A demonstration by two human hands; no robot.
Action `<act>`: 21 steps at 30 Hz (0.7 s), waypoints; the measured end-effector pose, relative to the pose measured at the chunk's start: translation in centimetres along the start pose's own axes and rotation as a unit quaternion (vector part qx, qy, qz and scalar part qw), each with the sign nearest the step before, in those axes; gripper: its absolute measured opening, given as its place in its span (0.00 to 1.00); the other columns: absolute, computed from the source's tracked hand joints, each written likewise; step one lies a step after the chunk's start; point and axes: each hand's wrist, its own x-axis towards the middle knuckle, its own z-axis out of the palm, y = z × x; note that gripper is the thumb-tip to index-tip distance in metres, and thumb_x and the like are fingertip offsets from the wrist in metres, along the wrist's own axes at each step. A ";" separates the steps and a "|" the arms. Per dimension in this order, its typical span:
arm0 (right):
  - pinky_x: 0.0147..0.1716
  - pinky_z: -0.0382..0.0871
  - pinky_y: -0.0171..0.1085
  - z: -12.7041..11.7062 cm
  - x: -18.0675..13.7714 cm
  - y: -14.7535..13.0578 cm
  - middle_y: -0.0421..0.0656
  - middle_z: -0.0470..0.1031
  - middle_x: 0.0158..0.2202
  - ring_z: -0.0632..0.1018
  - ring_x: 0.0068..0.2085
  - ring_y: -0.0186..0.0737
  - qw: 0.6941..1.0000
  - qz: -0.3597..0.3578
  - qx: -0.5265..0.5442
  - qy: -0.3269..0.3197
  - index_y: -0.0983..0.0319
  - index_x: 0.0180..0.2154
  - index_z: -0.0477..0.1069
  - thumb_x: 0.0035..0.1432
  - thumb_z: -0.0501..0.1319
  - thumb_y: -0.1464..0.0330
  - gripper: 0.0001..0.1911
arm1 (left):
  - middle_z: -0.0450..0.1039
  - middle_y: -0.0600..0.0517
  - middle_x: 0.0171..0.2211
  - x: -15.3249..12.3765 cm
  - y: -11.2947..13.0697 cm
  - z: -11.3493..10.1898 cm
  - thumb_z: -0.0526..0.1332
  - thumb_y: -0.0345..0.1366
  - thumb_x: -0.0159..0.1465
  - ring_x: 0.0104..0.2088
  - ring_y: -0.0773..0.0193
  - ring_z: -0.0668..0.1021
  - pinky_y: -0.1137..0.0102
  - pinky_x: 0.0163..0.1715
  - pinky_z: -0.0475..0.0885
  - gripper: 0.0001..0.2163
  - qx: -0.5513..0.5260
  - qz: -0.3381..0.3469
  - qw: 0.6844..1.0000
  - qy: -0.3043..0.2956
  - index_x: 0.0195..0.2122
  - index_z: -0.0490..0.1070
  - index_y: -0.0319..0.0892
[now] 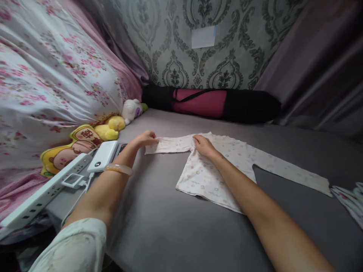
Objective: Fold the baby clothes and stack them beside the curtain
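A small white long-sleeved shirt (204, 173) with a tiny coloured print lies flat on the grey bed sheet (170, 226). My left hand (146, 138) pinches the end of the shirt's left sleeve, stretched out sideways. My right hand (202, 145) presses down at the shoulder, near the neckline, fingers curled on the cloth. The other sleeve (295, 172) runs out to the right. A pale bangle (118, 169) sits on my left wrist.
A white power bank (102, 155) and a white power strip (42, 192) lie at the left, beside yellow plush toys (85, 139) and a floral duvet (48, 75). A black and pink roll bag (210, 102) lies along the wall. Another printed cloth (350, 200) lies at the right edge.
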 end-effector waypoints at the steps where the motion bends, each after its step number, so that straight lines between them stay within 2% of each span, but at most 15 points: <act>1: 0.58 0.55 0.32 0.4 0.1 -0.1 0.49 0.69 0.59 0.68 0.59 0.37 1.000 -0.005 -0.001 -0.003 0.66 0.57 0.66 0.67 0.44 0.71 0.22 | 0.75 0.51 0.29 0.2 0.0 -0.2 0.59 0.40 0.52 0.32 0.60 0.75 0.73 0.29 0.66 0.11 -0.003 0.010 0.999 0.032 0.33 0.73 0.40; 3: 0.60 0.52 0.34 1.0 0.1 -0.5 0.51 0.65 0.61 0.65 0.61 0.38 1.000 -0.004 -0.016 -0.008 0.67 0.58 0.64 0.68 0.43 0.70 0.23 | 0.75 0.50 0.32 1.0 -0.2 -0.5 0.57 0.38 0.54 0.35 0.59 0.75 0.72 0.33 0.68 0.12 0.015 0.025 0.995 0.094 0.37 0.74 0.40; 5: 0.63 0.47 0.39 1.5 -0.2 -1.1 0.53 0.57 0.66 0.57 0.66 0.42 0.999 0.013 -0.037 -0.017 0.68 0.62 0.60 0.69 0.42 0.66 0.25 | 0.76 0.48 0.35 1.8 -0.6 -0.3 0.56 0.35 0.55 0.38 0.58 0.76 0.71 0.38 0.68 0.13 0.053 0.032 0.990 0.125 0.39 0.75 0.41; 8: 0.65 0.37 0.47 1.8 -1.0 -1.9 0.52 0.46 0.70 0.47 0.69 0.48 0.997 0.041 -0.060 -0.036 0.65 0.67 0.51 0.70 0.39 0.59 0.30 | 0.77 0.45 0.39 2.7 -1.3 0.7 0.56 0.32 0.58 0.42 0.56 0.76 0.70 0.42 0.67 0.13 0.115 0.033 0.985 0.122 0.42 0.75 0.42; 10: 0.65 0.35 0.49 1.9 -1.3 -2.3 0.52 0.44 0.70 0.45 0.70 0.49 0.995 0.046 -0.073 -0.042 0.62 0.68 0.48 0.69 0.38 0.56 0.31 | 0.76 0.43 0.41 2.8 -1.8 1.4 0.54 0.32 0.60 0.43 0.55 0.76 0.69 0.42 0.67 0.13 0.157 0.031 0.981 0.106 0.43 0.74 0.43; 13: 0.65 0.34 0.51 1.9 -1.4 -2.6 0.51 0.43 0.71 0.45 0.70 0.49 0.994 0.051 -0.090 -0.043 0.60 0.67 0.50 0.68 0.40 0.56 0.30 | 0.74 0.39 0.44 2.3 -1.7 2.1 0.52 0.32 0.62 0.44 0.52 0.76 0.66 0.41 0.68 0.14 0.220 0.004 0.971 0.093 0.45 0.73 0.41; 15: 0.65 0.35 0.52 2.0 -1.2 -2.6 0.51 0.44 0.70 0.45 0.69 0.49 0.993 0.056 -0.096 -0.045 0.59 0.67 0.50 0.68 0.40 0.57 0.30 | 0.72 0.34 0.45 1.7 -0.8 2.3 0.53 0.30 0.61 0.46 0.47 0.74 0.61 0.42 0.67 0.14 0.264 -0.017 0.957 0.122 0.44 0.74 0.37; 17: 0.65 0.35 0.53 2.1 -1.1 -2.6 0.50 0.44 0.70 0.45 0.69 0.49 0.992 0.059 -0.100 -0.046 0.59 0.67 0.50 0.68 0.41 0.57 0.30 | 0.71 0.31 0.46 1.0 0.9 2.7 0.53 0.27 0.61 0.49 0.43 0.71 0.56 0.45 0.65 0.13 0.300 -0.010 0.939 0.167 0.43 0.74 0.34; 19: 0.64 0.35 0.53 2.2 -1.0 -2.6 0.50 0.44 0.70 0.45 0.69 0.50 0.992 0.060 -0.104 -0.044 0.59 0.67 0.50 0.68 0.41 0.57 0.30 | 0.70 0.31 0.46 0.3 3.1 3.6 0.51 0.25 0.61 0.50 0.42 0.70 0.54 0.46 0.64 0.14 0.311 0.029 0.931 0.190 0.42 0.74 0.33; 21: 0.64 0.36 0.53 2.2 -1.0 -2.5 0.50 0.45 0.70 0.46 0.69 0.49 0.992 0.058 -0.109 -0.037 0.59 0.67 0.51 0.68 0.41 0.57 0.30 | 0.71 0.33 0.45 -0.6 5.3 5.0 0.48 0.25 0.62 0.49 0.45 0.71 0.55 0.47 0.63 0.16 0.279 0.087 0.938 0.185 0.43 0.74 0.34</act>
